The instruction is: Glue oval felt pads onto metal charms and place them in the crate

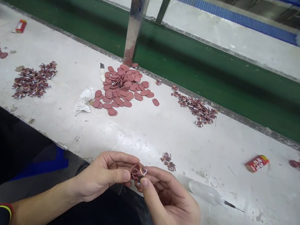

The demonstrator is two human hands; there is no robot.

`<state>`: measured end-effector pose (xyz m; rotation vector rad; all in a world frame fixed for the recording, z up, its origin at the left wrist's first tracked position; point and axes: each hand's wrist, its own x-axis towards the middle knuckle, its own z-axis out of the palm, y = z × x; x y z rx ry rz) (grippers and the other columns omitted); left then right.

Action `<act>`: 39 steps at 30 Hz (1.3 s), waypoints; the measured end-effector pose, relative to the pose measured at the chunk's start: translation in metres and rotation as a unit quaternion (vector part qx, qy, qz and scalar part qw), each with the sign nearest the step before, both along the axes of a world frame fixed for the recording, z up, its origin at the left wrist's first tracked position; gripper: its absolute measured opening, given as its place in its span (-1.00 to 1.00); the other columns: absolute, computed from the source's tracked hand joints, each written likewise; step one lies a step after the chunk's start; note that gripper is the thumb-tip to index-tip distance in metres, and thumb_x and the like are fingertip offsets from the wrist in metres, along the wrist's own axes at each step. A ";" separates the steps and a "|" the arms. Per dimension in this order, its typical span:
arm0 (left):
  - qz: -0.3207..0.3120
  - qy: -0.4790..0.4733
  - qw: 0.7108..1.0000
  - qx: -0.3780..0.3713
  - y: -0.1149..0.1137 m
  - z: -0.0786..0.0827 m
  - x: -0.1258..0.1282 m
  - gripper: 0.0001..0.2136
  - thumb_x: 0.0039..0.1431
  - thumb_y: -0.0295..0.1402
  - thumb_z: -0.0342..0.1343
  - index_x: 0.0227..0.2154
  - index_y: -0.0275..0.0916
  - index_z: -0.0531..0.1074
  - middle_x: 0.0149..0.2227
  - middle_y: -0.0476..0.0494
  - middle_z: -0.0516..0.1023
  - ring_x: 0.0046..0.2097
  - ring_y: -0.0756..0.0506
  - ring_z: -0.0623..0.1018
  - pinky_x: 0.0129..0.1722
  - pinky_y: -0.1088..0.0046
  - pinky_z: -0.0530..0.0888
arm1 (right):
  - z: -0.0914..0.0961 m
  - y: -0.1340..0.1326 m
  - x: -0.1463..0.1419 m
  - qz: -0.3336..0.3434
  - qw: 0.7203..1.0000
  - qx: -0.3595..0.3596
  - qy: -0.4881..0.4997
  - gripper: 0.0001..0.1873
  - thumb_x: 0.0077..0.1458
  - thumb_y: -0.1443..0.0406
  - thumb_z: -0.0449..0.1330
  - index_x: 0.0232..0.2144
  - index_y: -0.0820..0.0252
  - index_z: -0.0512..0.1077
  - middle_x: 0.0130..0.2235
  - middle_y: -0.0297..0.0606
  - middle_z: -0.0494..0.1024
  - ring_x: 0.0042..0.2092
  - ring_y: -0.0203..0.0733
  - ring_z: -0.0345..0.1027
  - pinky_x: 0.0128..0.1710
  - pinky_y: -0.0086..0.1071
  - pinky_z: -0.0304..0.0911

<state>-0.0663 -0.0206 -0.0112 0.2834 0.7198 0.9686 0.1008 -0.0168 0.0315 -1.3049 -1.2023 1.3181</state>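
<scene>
My left hand (102, 175) and my right hand (171, 208) meet above the white bench top (220, 139). Between their fingertips they pinch a small reddish piece with a thin metal loop (138, 172). Just beyond my right hand lies a clear plastic bottle with a needle tip (205, 193). A small cluster of similar looped pieces (168, 161) sits a little ahead of my hands. Farther off lies a heap of flat oval red pads (120, 86).
Heaps of looped pieces lie at left (34, 79) and centre right (194, 106). A white rag (83, 100), a utility knife (102, 72) and a red can (257, 163) rest on the bench. A metal post (137, 14) rises at its far edge.
</scene>
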 end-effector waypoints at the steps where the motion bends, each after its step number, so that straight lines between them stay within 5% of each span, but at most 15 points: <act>1: 0.000 0.003 1.000 -0.001 0.000 0.000 0.000 -0.71 -0.01 -0.35 0.48 -0.18 -0.17 0.68 -0.20 -0.11 0.74 -0.21 -0.03 0.65 -0.21 0.52 0.51 | 0.000 -0.001 0.000 -0.003 1.000 0.004 -0.006 -0.89 0.12 0.34 0.38 -0.26 0.04 0.64 -0.33 -0.29 0.71 -0.34 -0.26 0.62 -0.29 -0.53 0.56; 11: 0.034 0.051 0.998 -0.006 0.002 0.007 0.007 -0.75 -0.09 -0.24 0.52 -0.54 -0.26 0.60 -0.38 -0.11 0.69 -0.30 -0.04 0.59 -0.18 0.40 0.49 | 0.002 -0.001 0.007 0.014 0.997 0.028 -0.067 -0.83 0.15 0.30 0.37 -0.17 -0.02 0.64 -0.24 -0.27 0.71 -0.29 -0.18 0.63 -0.25 -0.39 0.61; 16: 0.042 0.051 0.998 -0.016 -0.001 0.005 0.010 -0.81 -0.05 -0.25 0.50 -0.51 -0.23 0.65 -0.35 -0.11 0.71 -0.28 -0.04 0.58 -0.18 0.42 0.48 | 0.006 -0.001 0.008 0.026 0.989 0.070 -0.126 -0.78 0.17 0.33 0.35 -0.15 -0.11 0.62 -0.23 -0.35 0.70 -0.27 -0.24 0.63 -0.23 -0.47 0.59; 27: 0.064 0.061 0.996 0.014 0.001 0.010 0.013 -0.83 -0.01 -0.26 0.48 -0.54 -0.22 0.65 -0.39 -0.09 0.70 -0.26 -0.07 0.60 -0.14 0.40 0.50 | 0.009 0.005 0.005 0.006 0.999 -0.011 -0.031 -0.88 0.15 0.29 0.37 -0.23 -0.03 0.66 -0.32 -0.32 0.70 -0.35 -0.30 0.60 -0.28 -0.55 0.56; 39: 0.096 0.039 0.992 0.065 0.002 0.014 0.020 -0.88 0.11 -0.30 0.41 -0.48 -0.19 0.67 -0.28 -0.10 0.74 -0.13 -0.12 0.66 -0.03 0.34 0.53 | 0.005 0.001 -0.001 -0.036 0.998 0.029 -0.034 -0.81 0.15 0.34 0.37 -0.20 -0.07 0.65 -0.31 -0.36 0.69 -0.34 -0.37 0.58 -0.24 -0.61 0.53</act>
